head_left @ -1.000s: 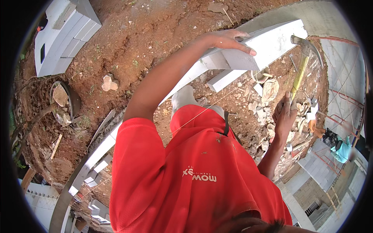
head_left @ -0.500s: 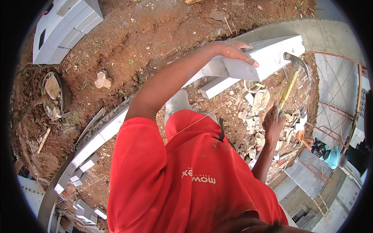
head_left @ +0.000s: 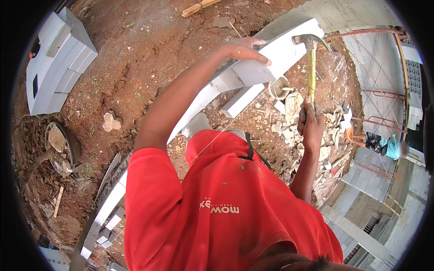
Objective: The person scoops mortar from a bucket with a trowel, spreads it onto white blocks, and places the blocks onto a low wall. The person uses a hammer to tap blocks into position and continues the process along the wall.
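My left hand grips the near top of a white building block, its fingers and thumb apart across the block's width. The block sits at the far end of a curved row of white blocks. In my right hand is a claw hammer with a yellow handle, held by the handle's lower end with the head up. The hammer's head overlaps the right part of the block in view; whether it touches is unclear.
Another white block lies beside the row, near a bucket. Rubble covers the ground to the right. A string crosses below. Stacked blocks and a dark tub are left; a person in turquoise is far right.
The hammer has turned more upright, and its head now shows over the block instead of beside its side face. My left hand stays on the block. The whole view has shifted.
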The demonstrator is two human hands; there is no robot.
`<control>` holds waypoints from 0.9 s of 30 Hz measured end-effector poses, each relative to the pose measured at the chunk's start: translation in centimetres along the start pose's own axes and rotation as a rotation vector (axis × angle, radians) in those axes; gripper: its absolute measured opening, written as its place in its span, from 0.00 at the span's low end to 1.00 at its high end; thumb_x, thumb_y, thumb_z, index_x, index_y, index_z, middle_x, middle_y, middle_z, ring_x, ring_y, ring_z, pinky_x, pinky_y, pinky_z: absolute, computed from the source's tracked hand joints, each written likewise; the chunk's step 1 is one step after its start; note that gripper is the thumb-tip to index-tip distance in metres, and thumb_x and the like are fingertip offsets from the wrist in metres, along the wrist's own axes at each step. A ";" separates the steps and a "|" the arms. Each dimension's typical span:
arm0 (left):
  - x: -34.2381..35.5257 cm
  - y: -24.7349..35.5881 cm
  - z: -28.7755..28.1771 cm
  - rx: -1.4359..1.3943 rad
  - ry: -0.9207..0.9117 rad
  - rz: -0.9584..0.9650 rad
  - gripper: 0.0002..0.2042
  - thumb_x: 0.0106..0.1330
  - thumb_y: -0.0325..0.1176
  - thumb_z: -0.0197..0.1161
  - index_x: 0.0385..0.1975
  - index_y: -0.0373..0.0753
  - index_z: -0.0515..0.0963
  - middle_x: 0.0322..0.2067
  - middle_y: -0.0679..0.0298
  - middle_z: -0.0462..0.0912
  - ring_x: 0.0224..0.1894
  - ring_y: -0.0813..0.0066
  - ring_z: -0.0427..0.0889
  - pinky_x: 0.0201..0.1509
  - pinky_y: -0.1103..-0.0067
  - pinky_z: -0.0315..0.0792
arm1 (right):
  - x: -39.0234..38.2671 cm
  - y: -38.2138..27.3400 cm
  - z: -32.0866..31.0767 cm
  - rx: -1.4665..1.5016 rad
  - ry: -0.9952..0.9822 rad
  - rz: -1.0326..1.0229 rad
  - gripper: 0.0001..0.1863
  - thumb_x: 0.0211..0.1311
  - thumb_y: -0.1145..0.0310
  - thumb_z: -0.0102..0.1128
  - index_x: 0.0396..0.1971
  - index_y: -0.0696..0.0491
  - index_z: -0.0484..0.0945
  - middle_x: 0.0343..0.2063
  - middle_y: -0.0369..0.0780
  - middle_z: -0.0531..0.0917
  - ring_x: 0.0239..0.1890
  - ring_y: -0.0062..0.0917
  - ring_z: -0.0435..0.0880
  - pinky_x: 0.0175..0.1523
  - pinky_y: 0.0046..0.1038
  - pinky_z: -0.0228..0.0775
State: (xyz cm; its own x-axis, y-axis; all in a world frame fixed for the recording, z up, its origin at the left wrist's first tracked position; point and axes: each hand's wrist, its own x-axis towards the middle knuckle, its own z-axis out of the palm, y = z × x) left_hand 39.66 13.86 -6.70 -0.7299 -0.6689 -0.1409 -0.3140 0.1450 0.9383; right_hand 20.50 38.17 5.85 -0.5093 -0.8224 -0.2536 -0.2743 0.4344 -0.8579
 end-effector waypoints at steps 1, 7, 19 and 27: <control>0.3 0.7 0.0 -0.009 0.018 -0.016 0.60 0.46 0.72 0.74 0.76 0.39 0.60 0.73 0.46 0.64 0.75 0.48 0.64 0.79 0.57 0.57 | -0.4 -0.2 0.0 0.032 0.024 -0.034 0.15 0.79 0.55 0.55 0.32 0.48 0.73 0.16 0.24 0.66 0.14 0.07 0.58 0.17 0.16 0.46; 2.4 2.8 0.0 0.086 -0.005 -0.042 0.66 0.42 0.72 0.76 0.79 0.40 0.53 0.76 0.45 0.56 0.78 0.47 0.55 0.81 0.55 0.52 | 0.0 0.6 0.1 0.094 0.155 -0.118 0.16 0.81 0.54 0.51 0.35 0.49 0.73 0.17 0.27 0.67 0.14 0.10 0.61 0.17 0.17 0.50; 4.7 1.5 -0.7 0.069 -0.148 -0.036 0.66 0.44 0.69 0.77 0.79 0.36 0.50 0.77 0.44 0.55 0.78 0.51 0.56 0.81 0.62 0.52 | 3.6 2.6 -1.1 -0.384 0.021 -0.008 0.21 0.77 0.56 0.57 0.48 0.62 0.79 0.20 0.35 0.73 0.23 0.19 0.68 0.28 0.30 0.61; 3.4 3.9 -1.3 -0.036 -0.177 -0.041 0.61 0.48 0.57 0.80 0.79 0.37 0.52 0.75 0.46 0.61 0.77 0.53 0.59 0.80 0.63 0.52 | 7.0 1.7 -1.4 -0.381 0.008 -0.114 0.24 0.77 0.52 0.56 0.48 0.62 0.79 0.20 0.41 0.74 0.24 0.27 0.73 0.33 0.37 0.67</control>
State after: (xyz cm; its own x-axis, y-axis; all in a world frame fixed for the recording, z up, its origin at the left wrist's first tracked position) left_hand 36.76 11.22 -3.13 -0.8134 -0.5345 -0.2294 -0.3257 0.0917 0.9410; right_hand 15.37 33.68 3.21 -0.4644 -0.8708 -0.1615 -0.6116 0.4472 -0.6526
